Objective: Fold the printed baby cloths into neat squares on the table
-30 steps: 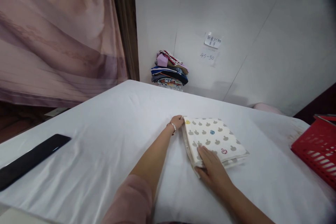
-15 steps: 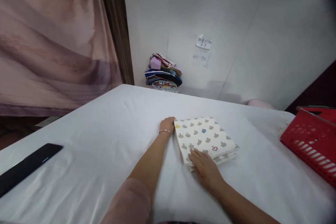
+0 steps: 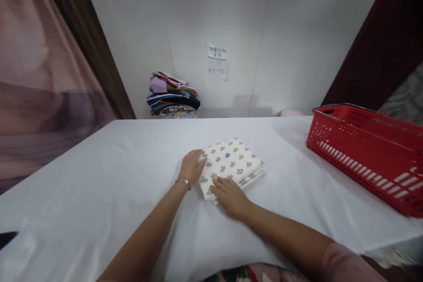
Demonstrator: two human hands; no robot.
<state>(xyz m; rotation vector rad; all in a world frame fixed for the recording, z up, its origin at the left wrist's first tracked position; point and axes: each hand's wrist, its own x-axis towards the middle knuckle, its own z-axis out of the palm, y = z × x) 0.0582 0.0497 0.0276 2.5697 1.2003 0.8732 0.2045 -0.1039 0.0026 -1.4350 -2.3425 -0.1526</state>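
A folded white cloth (image 3: 234, 157) printed with grey shapes and a few coloured ones lies on the white-covered table, slightly turned, its layers showing along the near right edge. My left hand (image 3: 191, 166), with a bracelet at the wrist, is at the cloth's left edge. Its fingers curve toward the fabric and their tips are blurred. Flat on the near left part of the cloth rests my right hand (image 3: 232, 197), fingers stretched out over the top layer.
A red plastic basket (image 3: 357, 154) stands on the table's right side. Beyond the far edge, a stack of folded fabrics (image 3: 173, 97) sits against the wall. Paper notes (image 3: 217, 61) are stuck there. A dark flat object (image 3: 6, 239) shows at the left edge.
The view has swung right, showing more of the basket. My left hand has shifted from the cloth's far left corner nearer along its left edge. My right hand stays on the near part.
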